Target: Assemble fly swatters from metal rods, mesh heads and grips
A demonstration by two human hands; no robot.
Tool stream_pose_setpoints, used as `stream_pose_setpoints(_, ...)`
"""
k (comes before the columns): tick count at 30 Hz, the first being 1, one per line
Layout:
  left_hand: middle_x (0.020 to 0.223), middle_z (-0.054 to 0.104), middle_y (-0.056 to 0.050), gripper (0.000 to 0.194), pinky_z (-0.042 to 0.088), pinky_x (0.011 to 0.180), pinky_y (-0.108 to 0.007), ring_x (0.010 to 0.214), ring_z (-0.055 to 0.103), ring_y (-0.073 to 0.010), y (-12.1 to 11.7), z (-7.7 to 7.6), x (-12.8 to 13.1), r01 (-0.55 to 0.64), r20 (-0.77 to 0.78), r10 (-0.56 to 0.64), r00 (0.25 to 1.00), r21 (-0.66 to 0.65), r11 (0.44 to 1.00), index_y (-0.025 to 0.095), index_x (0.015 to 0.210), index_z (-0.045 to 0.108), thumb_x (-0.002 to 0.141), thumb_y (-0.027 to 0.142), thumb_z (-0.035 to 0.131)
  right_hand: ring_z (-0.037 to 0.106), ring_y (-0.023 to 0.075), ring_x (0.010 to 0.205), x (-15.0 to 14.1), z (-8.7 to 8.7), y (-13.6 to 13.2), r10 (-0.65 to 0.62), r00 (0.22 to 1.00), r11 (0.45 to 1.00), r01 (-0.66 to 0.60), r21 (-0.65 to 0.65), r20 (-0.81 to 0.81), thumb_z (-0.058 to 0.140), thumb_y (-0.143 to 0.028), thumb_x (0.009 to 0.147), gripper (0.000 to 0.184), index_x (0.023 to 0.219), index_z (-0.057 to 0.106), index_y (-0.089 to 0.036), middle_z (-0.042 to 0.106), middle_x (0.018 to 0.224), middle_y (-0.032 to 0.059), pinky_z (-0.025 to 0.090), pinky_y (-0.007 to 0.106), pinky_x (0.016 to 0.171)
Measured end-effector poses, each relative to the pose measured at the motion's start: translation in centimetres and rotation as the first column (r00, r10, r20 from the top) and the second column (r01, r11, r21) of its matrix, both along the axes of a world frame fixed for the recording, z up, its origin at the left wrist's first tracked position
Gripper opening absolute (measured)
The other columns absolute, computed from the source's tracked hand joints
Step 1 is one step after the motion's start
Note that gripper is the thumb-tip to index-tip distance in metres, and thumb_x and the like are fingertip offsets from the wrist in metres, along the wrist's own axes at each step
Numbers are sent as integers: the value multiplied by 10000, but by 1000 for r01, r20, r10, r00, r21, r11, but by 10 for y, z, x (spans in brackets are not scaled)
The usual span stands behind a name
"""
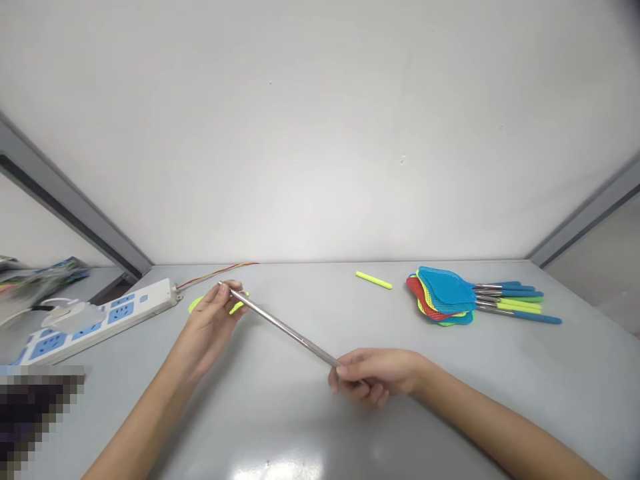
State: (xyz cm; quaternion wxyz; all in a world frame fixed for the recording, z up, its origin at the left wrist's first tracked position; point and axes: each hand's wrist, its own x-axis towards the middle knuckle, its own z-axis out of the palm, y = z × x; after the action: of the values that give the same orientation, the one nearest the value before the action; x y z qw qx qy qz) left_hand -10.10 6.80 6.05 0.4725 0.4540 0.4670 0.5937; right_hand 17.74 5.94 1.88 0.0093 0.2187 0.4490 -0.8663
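A thin silver metal rod [285, 328] slants across the middle, held above the table between both hands. Its upper left end is pinched between the thumb and fingers of my left hand [213, 327]. The lower right end sits in the closed fingers of my right hand [367, 377], which hide its tip. Behind my left hand a bright yellow-green mesh piece [196, 305] lies on the table, mostly covered by the hand. A yellow-green handle tube [374, 280] rests alone farther back, right of centre.
Stacked fly swatters [443, 293] in blue, red and yellow lie at the right, handles pointing right. On the left is a white power strip [110, 317] with a plug in it and a thin red-yellow wire [217, 271]. A grey wall [320, 133] closes off the back of the table [280, 413].
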Motion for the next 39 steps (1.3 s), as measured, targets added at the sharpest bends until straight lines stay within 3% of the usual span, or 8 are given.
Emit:
stream_pose_setpoints(4,861,546,-26,205,489,729,-332,814,553,-178,1,12,30,217,349,-149,925,-164,962,204,882,577,812,379,495,169,23,348,-18,-11,-22,75,991,964,-100,-247,-110,512,-354,816,204,794,517,-152,252,497,-93,112,158,324)
stream_pose_setpoints(7,673,493,13,206,487,632,-277,588,514,-98,6,29,56,394,496,-285,820,-127,910,175,822,556,863,333,428,163,30,338,-24,-15,-32,10,990,959,-50,-279,-143,498,-360,822,321,588,418,-155,237,444,-94,103,170,326)
stream_pose_setpoints(10,576,392,43,218,439,506,-216,476,428,-67,14,49,83,461,521,-352,778,-93,883,162,783,534,870,324,417,151,33,336,-25,-17,-37,-83,980,969,38,-245,-180,466,-385,833,458,485,262,-170,232,400,-88,93,182,339)
stream_pose_setpoints(13,562,319,54,251,394,461,-182,447,378,-53,22,63,111,570,537,-462,706,-43,820,155,737,502,878,336,399,152,42,331,-26,-20,-40,-156,958,970,102,-222,-243,433,-416,843,495,459,235,-174,214,364,-88,110,193,353)
stream_pose_setpoints(15,552,267,63,322,347,412,-151,415,327,-38,26,65,130,621,540,-518,663,-10,783,152,688,471,868,406,391,160,47,321,-27,-24,-42,-210,933,965,149,-215,-293,405,-449,845,516,444,227,-178,214,345,-85,120,200,356)
stream_pose_setpoints(20,523,156,85,416,177,308,-116,362,148,-23,30,56,166,630,549,-536,641,21,776,154,602,388,830,502,395,164,48,288,-31,-34,-46,-321,878,939,247,-237,-356,404,-477,833,543,416,219,-183,205,316,-85,130,202,345)
stream_pose_setpoints(30,521,119,91,428,97,317,-135,388,58,-33,23,44,164,638,564,-550,616,54,769,170,602,325,817,534,390,183,42,271,-32,-47,-51,-295,886,946,219,-237,-358,472,-464,802,518,417,266,-184,226,314,-90,157,202,339)
stream_pose_setpoints(39,505,121,93,419,62,322,-163,380,38,-38,18,45,162,705,612,-601,514,96,702,176,587,302,833,506,386,173,27,281,-32,-43,-53,-326,857,939,244,-242,-399,526,-368,799,544,389,225,-176,181,336,-96,133,207,352)
